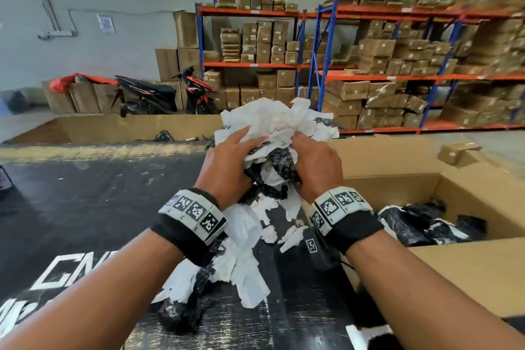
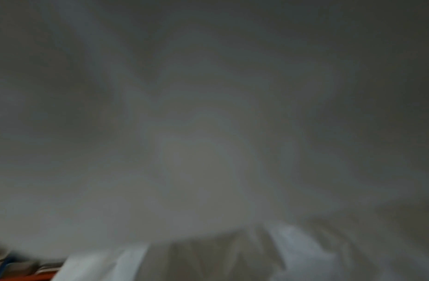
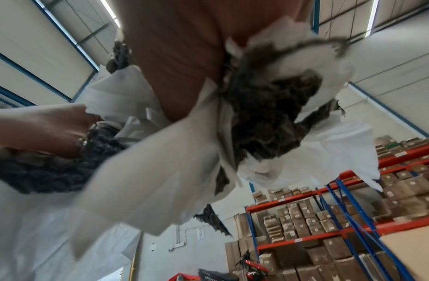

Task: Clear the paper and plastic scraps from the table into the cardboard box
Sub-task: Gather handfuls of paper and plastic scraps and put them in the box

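Head view, frame centre: the left hand [image 1: 227, 163] and right hand [image 1: 315, 162] clutch a bundle of scraps [image 1: 279, 125] raised above the desk [image 1: 85, 207]. The open box [image 1: 466, 199] sits lower right, more scraps [image 1: 244, 239] below the wrists. Left wrist view: only blur. Right wrist view: the right hand [image 3: 177, 62] grips the bundle [image 3: 268, 117].

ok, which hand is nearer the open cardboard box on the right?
Right. The right hand grips the scrap bundle just beside the cardboard box, almost over its near-left edge. The left hand holds the bundle's other side, over the black table, farther away.
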Available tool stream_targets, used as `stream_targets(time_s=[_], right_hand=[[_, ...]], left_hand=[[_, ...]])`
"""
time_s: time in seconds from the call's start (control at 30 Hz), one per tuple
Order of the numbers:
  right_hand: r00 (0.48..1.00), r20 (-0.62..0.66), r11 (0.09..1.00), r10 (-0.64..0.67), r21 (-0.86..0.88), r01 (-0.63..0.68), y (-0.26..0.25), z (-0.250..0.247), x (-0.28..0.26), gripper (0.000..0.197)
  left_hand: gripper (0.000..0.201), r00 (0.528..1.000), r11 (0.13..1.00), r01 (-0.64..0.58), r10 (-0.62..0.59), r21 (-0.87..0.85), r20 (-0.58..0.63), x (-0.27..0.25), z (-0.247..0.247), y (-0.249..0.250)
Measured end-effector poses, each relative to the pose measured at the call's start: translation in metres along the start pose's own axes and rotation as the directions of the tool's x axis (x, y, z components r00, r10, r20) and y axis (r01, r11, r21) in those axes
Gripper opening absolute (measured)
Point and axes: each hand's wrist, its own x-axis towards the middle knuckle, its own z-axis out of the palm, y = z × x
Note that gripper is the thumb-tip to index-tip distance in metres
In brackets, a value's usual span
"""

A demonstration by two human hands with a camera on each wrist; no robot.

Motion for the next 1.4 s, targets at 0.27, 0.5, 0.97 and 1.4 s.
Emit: stream_targets(time_s=[0.27, 0.5, 0.97, 1.4], right_hand=[[0.996, -0.043, 0.996, 0.082, -0.042, -0.084, 0.122, -0.07, -0.026, 0.031], [0.995, 0.037, 0.99, 0.094, -0.111, -0.09, 0.264, -0.112, -0.058, 0.035], [0.961, 0.26, 0.987, 0.092, -0.154, -0.053, 0.438, -0.093, -0.048, 0.034], [0.622, 0.766, 0.974, 0.161, -0.224, 0.024, 0.51, 0.081, 0.026, 0.065]], left_hand=[[0.062, 0.994, 0.993, -0.105, 0.106, -0.043, 0.013, 0.039, 0.057, 0.126], [0.056, 0.994, 0.992, -0.099, 0.102, -0.082, 0.034, 0.06, 0.15, 0.242], [0.027, 0.968, 0.997, -0.082, 0.076, 0.014, 0.239, 0.107, 0.287, 0.343], [0.071, 0.699, 0.931, -0.036, -0.236, 0.363, 0.675, 0.141, 0.379, 0.253]])
